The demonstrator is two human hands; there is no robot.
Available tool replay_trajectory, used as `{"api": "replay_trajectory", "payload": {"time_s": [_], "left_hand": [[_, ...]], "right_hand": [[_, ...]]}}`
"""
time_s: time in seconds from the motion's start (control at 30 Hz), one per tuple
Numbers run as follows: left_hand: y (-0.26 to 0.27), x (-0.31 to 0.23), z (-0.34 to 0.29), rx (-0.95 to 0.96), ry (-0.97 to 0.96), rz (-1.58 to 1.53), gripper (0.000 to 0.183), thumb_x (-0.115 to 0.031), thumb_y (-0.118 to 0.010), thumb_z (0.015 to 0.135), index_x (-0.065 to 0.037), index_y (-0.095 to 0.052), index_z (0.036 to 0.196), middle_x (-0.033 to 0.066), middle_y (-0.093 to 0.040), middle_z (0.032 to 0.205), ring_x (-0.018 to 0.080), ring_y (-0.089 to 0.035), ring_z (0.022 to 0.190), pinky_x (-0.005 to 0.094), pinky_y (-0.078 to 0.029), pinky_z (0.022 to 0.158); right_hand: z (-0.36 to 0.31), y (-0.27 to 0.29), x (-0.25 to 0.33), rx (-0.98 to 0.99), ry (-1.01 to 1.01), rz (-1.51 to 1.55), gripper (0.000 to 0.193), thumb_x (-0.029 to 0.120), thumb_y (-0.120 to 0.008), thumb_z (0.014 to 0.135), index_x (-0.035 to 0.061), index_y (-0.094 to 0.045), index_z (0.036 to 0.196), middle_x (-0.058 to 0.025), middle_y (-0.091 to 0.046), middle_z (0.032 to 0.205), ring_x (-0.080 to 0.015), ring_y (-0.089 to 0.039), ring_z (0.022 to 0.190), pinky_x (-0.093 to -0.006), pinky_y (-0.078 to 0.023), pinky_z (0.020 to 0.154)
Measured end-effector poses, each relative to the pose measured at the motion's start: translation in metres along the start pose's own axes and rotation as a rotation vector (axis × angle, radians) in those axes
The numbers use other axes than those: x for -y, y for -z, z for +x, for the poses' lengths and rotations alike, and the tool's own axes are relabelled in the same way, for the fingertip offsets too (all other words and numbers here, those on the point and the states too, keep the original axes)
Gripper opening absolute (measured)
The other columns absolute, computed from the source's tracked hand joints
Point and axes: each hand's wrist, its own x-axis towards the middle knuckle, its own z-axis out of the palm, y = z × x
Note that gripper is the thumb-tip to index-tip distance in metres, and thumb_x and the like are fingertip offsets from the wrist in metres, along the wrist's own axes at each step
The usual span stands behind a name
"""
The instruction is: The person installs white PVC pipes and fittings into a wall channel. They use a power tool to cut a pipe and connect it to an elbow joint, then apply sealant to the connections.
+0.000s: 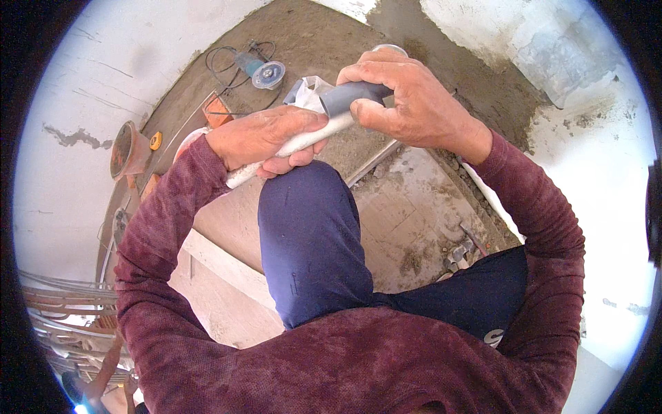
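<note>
Over the floor (310, 34), in from its far edge: both held pieces.
White pipe (303, 141): clamped in the left hand's (265, 131) fingers, slanting.
Angle grinder (259, 71): near the floor's far left edge, unheld.
Grey tube (345, 99): clamped in the right hand's (408, 96) fingers, beside the pipe's upper end; picking up done, the two apparently unjoined.

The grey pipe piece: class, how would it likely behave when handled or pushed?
The grey pipe piece would probably roll, as its visible side is smoothly rounded. It looks stiff: the gripping right hand leaves no visible dent. Its smooth surface might feel slippery.
</note>
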Motion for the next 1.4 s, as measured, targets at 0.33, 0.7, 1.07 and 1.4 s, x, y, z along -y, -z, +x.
{"api": "replay_trajectory", "payload": {"time_s": [0.33, 0.7, 1.07, 1.4], "left_hand": [[0.004, 0.02, 0.011, 0.043, 0.003, -0.427, 0.037, -0.035, -0.04, 0.1, -0.001, -0.055, 0.094, 0.0035, -0.059, 0.07, 0.0082, -0.054, 0.043, 0.0201, -0.043, 0.036], [0.011, 0.026, 0.019, 0.095, -0.06, -0.479, 0.039, -0.032, -0.037, 0.102, 0.0, -0.058, 0.096, 0.0036, -0.059, 0.07, 0.0065, -0.055, 0.045, 0.0166, -0.044, 0.034], [0.013, 0.03, 0.027, 0.103, -0.009, -0.521, 0.04, -0.034, -0.04, 0.101, 0.002, -0.056, 0.099, 0.0087, -0.057, 0.069, 0.0093, -0.051, 0.038, 0.0196, -0.043, 0.03], [0.008, 0.025, 0.02, 0.119, -0.038, -0.61, 0.041, -0.029, -0.039, 0.096, 0.008, -0.055, 0.102, 0.0093, -0.056, 0.069, 0.0106, -0.05, 0.04, 0.0208, -0.04, 0.031]], "right_hand": [[0.011, 0.01, 0.012, -0.056, 0.045, 0.137, 0.031, 0.022, -0.063, 0.075, 0.0016, -0.065, 0.099, -0.0149, -0.062, 0.087, -0.032, -0.058, 0.088, -0.0404, -0.046, 0.08], [0.015, -0.002, 0.012, 0.044, 0.004, 0.114, 0.034, 0.025, -0.063, 0.075, 0.0009, -0.066, 0.099, -0.0163, -0.064, 0.094, -0.034, -0.061, 0.093, -0.0408, -0.048, 0.083], [0.017, -0.004, 0.006, 0.114, -0.099, 0.18, 0.038, 0.029, -0.062, 0.077, -0.0018, -0.067, 0.099, -0.0196, -0.067, 0.095, -0.035, -0.064, 0.087, -0.0391, -0.05, 0.079], [0.018, -0.002, 0.011, 0.158, -0.047, 0.13, 0.035, 0.028, -0.061, 0.075, -0.0002, -0.068, 0.095, -0.0188, -0.065, 0.088, -0.0348, -0.063, 0.082, -0.0394, -0.049, 0.076]]}}
